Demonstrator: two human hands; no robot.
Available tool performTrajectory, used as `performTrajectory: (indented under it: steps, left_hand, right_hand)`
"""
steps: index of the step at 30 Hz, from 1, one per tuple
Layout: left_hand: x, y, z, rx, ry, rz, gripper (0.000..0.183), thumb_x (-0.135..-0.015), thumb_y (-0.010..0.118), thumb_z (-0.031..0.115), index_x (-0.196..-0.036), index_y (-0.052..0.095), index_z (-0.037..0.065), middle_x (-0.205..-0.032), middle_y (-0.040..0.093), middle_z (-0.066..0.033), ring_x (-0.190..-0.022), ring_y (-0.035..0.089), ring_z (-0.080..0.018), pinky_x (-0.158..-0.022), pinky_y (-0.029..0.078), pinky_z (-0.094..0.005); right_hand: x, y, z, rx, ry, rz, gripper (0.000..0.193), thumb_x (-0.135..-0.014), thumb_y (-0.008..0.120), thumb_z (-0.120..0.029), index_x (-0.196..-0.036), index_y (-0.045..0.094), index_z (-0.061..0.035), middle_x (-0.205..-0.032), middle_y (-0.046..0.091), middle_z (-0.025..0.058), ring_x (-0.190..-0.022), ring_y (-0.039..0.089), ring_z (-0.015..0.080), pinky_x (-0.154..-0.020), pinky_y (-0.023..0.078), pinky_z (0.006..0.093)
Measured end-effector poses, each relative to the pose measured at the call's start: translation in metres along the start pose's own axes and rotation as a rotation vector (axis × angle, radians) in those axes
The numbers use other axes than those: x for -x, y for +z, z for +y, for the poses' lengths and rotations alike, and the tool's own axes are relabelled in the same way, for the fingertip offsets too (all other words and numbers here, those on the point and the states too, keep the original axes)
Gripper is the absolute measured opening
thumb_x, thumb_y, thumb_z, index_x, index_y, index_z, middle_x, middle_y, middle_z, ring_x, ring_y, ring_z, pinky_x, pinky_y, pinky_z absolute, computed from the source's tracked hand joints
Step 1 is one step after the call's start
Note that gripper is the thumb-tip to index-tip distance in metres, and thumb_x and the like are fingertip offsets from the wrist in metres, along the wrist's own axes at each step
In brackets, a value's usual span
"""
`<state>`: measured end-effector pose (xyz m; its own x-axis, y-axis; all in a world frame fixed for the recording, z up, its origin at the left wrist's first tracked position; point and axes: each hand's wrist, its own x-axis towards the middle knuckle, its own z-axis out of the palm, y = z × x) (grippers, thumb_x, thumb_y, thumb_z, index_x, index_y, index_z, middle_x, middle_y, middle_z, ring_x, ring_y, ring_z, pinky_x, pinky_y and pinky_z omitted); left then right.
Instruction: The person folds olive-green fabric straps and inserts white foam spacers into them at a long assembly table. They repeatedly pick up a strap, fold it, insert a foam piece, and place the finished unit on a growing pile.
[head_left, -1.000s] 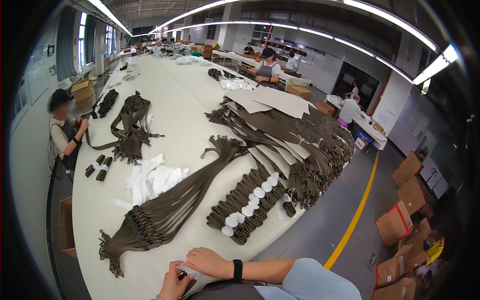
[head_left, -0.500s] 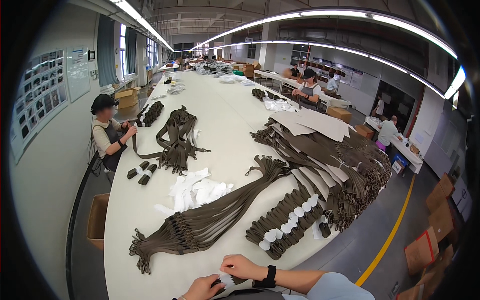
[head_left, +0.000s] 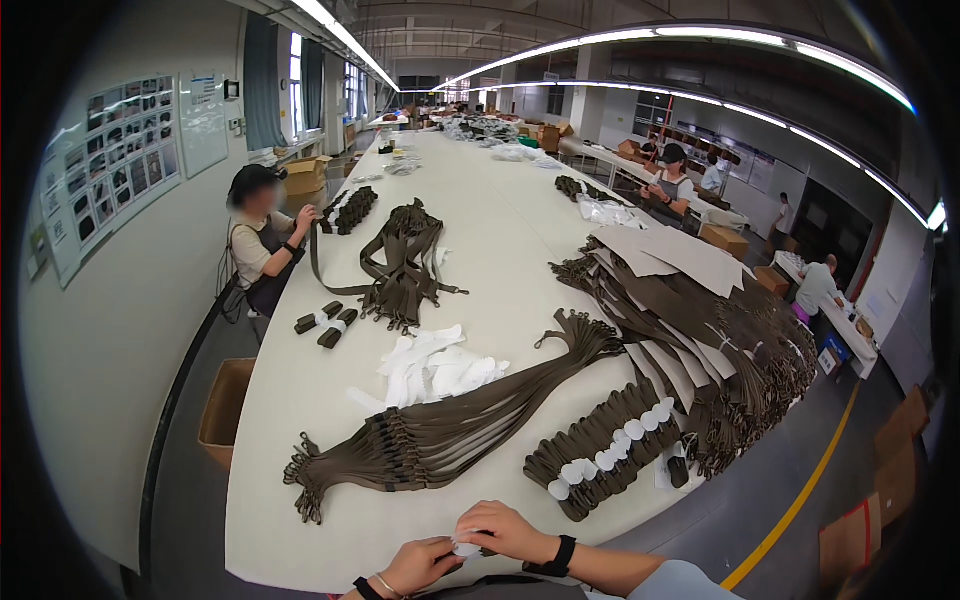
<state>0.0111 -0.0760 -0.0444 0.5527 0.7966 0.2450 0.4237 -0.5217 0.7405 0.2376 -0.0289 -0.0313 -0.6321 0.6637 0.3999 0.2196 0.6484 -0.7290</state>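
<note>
At the near table edge, my left hand (head_left: 418, 564) and my right hand (head_left: 508, 530) meet around a small folded strap bundle with a white paper band (head_left: 466, 548) on it. Fingers of both hands are closed on it and hide most of the dark strap. Just beyond them a fan of brown webbing straps (head_left: 465, 430) with metal hooks lies across the table. To the right sits a row of folded strap bundles (head_left: 590, 450) with round white band ends showing. Behind the fan is a loose pile of white paper bands (head_left: 435, 370).
A large heap of straps (head_left: 740, 390) with grey-brown sheets (head_left: 670, 255) covers the table's right edge. At the left, a co-worker (head_left: 262, 240) handles a strap from another pile (head_left: 400, 260). Two banded bundles (head_left: 328, 325) lie nearby. A cardboard box (head_left: 226, 405) stands beside the table.
The view has turned slightly, shifting the table to the right in the picture. Both hands have closed in over the white band, covering more of the strap bundle.
</note>
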Motion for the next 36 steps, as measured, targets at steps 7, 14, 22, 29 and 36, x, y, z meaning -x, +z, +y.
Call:
performTrajectory:
  steps: [7,14,22,29,36]
  left_hand:
    - [-0.003,0.008,0.0,0.167,-0.139,0.029,0.024,-0.089,0.073,0.024,-0.097,0.066,0.003,-0.083,0.067,-0.0143,-0.07,0.064,-0.0336,-0.066,0.052,-0.0383]
    - [-0.022,0.014,-0.001,0.043,-0.319,0.047,0.03,-0.097,0.061,0.03,-0.084,0.064,0.003,-0.07,0.061,-0.019,-0.063,0.061,-0.0363,-0.059,0.049,-0.0396]
    - [-0.028,0.017,0.008,-0.125,-0.131,0.367,0.022,-0.095,0.063,0.018,-0.081,0.064,0.002,-0.076,0.063,-0.0136,-0.063,0.061,-0.0348,-0.057,0.049,-0.0407]
    - [-0.023,0.015,0.01,-0.051,-0.087,0.389,0.015,-0.094,0.064,0.016,-0.086,0.066,0.003,-0.076,0.06,-0.0097,-0.061,0.06,-0.0297,-0.056,0.048,-0.036]
    - [-0.035,0.012,0.008,-0.074,-0.069,0.285,0.013,-0.094,0.065,0.017,-0.093,0.068,0.005,-0.082,0.065,-0.0083,-0.069,0.063,-0.0285,-0.063,0.051,-0.0353]
  right_hand:
    - [0.013,-0.013,0.008,0.163,0.242,-0.376,0.035,-0.088,0.072,-0.039,-0.102,0.07,-0.0069,-0.088,0.068,0.0126,-0.074,0.063,0.0355,-0.066,0.05,0.04]
    - [0.013,-0.009,-0.002,0.204,0.257,-0.373,0.036,-0.089,0.068,-0.044,-0.084,0.068,-0.0084,-0.074,0.065,0.0111,-0.068,0.063,0.0336,-0.062,0.05,0.0409]
    - [0.015,0.0,-0.009,0.439,0.085,-0.211,0.031,-0.091,0.067,-0.04,-0.088,0.07,-0.0095,-0.076,0.063,0.0095,-0.068,0.064,0.0309,-0.06,0.05,0.0394]
    - [0.019,-0.002,-0.006,0.218,0.197,-0.215,0.027,-0.089,0.07,-0.035,-0.092,0.071,-0.0076,-0.079,0.065,0.0101,-0.069,0.064,0.0307,-0.062,0.051,0.038]
    - [0.033,0.004,0.001,0.212,0.226,-0.051,0.026,-0.088,0.071,-0.034,-0.089,0.072,-0.0084,-0.074,0.065,0.0094,-0.067,0.063,0.0303,-0.061,0.05,0.0389]
